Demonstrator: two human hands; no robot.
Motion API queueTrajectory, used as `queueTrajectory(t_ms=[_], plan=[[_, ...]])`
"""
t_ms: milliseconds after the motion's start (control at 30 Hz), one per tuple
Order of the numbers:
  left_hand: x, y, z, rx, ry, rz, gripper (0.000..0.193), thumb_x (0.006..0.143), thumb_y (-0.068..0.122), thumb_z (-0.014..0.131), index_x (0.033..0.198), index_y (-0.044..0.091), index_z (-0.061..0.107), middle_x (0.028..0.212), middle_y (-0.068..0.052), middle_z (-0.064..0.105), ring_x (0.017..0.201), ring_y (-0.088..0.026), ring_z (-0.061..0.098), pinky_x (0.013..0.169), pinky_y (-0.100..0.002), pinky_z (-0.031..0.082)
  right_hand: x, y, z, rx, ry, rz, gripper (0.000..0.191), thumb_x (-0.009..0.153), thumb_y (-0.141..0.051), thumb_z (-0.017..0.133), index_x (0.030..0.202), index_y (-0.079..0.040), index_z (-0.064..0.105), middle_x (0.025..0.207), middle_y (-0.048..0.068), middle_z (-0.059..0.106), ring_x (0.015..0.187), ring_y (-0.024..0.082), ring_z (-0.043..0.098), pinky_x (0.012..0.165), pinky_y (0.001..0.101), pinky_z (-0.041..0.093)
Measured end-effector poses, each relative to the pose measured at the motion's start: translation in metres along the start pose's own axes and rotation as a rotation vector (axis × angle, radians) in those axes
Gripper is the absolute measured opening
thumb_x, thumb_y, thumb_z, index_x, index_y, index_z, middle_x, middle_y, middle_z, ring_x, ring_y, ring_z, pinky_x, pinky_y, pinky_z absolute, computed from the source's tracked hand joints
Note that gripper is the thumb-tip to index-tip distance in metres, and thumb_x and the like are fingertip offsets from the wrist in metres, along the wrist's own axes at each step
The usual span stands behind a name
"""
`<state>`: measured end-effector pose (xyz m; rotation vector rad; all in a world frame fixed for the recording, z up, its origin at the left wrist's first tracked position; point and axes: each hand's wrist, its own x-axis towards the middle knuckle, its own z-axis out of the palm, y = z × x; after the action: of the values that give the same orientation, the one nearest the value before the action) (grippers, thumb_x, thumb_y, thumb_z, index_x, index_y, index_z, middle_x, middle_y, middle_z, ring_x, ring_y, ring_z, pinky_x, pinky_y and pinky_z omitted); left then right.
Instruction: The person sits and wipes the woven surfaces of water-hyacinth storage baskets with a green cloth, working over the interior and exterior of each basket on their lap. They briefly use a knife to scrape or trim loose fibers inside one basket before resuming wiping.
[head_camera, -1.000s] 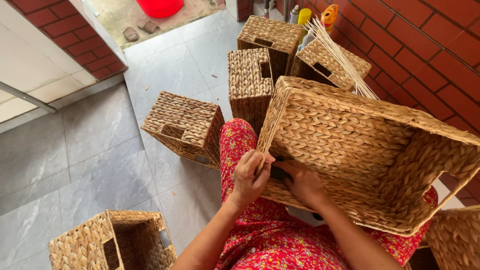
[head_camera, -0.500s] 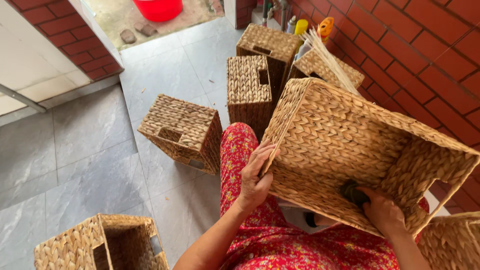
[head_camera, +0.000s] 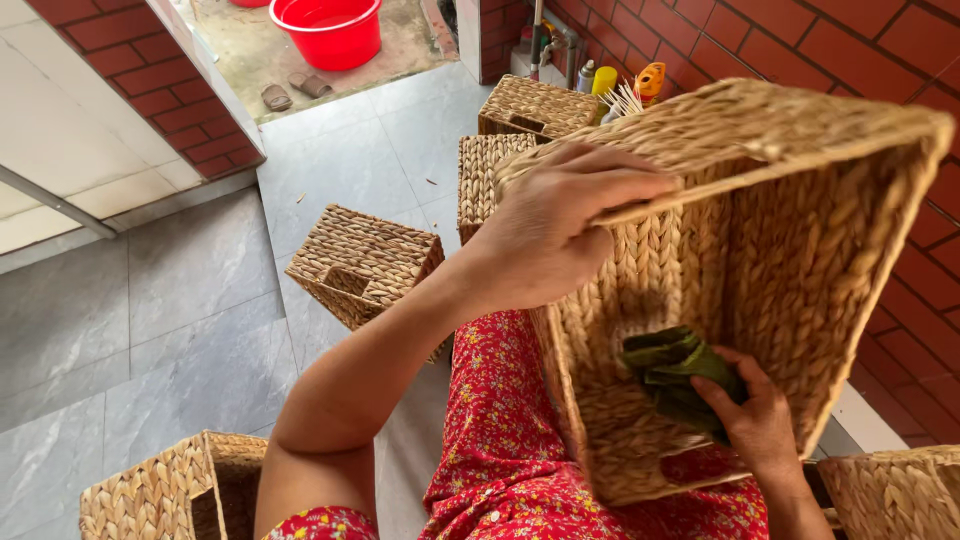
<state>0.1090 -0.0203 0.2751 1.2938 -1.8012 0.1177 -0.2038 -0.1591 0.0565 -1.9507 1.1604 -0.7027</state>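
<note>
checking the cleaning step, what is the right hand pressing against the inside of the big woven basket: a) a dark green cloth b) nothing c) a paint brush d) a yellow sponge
a: the right hand presses a crumpled dark green cloth against the inner wall of the large woven basket, while the left hand grips its rim.

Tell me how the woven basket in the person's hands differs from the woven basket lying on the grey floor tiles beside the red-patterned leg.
The held basket is raised and tilted, its open mouth facing the camera; the floor basket rests tipped on the tiles. The held basket is gripped at its rim by the left hand while the right hand presses a green cloth inside it; the floor basket is untouched. The held basket looks larger, being nearer. Both share the same tan braided weave.
</note>
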Motion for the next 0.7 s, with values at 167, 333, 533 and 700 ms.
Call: queueTrajectory(t_ms=[167, 333, 533, 700], plan=[[0.035, 0.017, 0.015, 0.058, -0.095, 0.059, 0.048, 0.085, -0.007, 0.056, 0.129, 0.008, 0.068, 0.134, -0.005, 0.066, 0.127, -0.024, 0.060, 0.111, -0.039, 0.049, -0.019, -0.010, -0.006, -0.638, 0.217, -0.290, 0.055, 0.076, -0.013, 0.083, 0.129, -0.017, 0.071, 0.121, 0.008, 0.069, 0.113, 0.029, 0.064, 0.097, 0.0400, 0.054], [0.038, 0.016, 0.033, 0.010, -0.116, 0.135, 0.043, 0.090, -0.007, 0.059, 0.128, 0.011, 0.067, 0.134, -0.003, 0.066, 0.128, -0.022, 0.062, 0.108, -0.037, 0.052, -0.023, 0.022, 0.029, -0.889, 0.070, -0.342, 0.059, 0.074, -0.028, 0.079, 0.131, -0.024, 0.067, 0.131, 0.005, 0.065, 0.113, 0.029, 0.061, 0.097, 0.0432, 0.053], [0.014, -0.019, 0.056, 0.046, 0.120, 0.083, 0.044, 0.101, -0.003, 0.061, 0.139, 0.019, 0.063, 0.144, 0.002, 0.062, 0.131, -0.015, 0.060, 0.115, -0.035, 0.053, -0.020, 0.065, 0.049, -0.849, 0.043, -0.250, 0.052, 0.079, -0.037, 0.074, 0.130, -0.030, 0.066, 0.135, -0.001, 0.065, 0.123, 0.028, 0.061, 0.102, 0.0459, 0.052], [-0.045, -0.037, 0.091, 0.065, 0.495, -0.051, 0.065, 0.097, 0.000, 0.063, 0.156, 0.014, 0.039, 0.160, -0.008, 0.039, 0.152, -0.026, 0.038, 0.133, -0.041, 0.033, -0.021, 0.059, 0.050, -0.926, -0.014, -0.201, 0.052, 0.080, -0.040, 0.074, 0.131, -0.031, 0.066, 0.135, -0.002, 0.064, 0.123, 0.027, 0.059, 0.102, 0.0478, 0.051]])
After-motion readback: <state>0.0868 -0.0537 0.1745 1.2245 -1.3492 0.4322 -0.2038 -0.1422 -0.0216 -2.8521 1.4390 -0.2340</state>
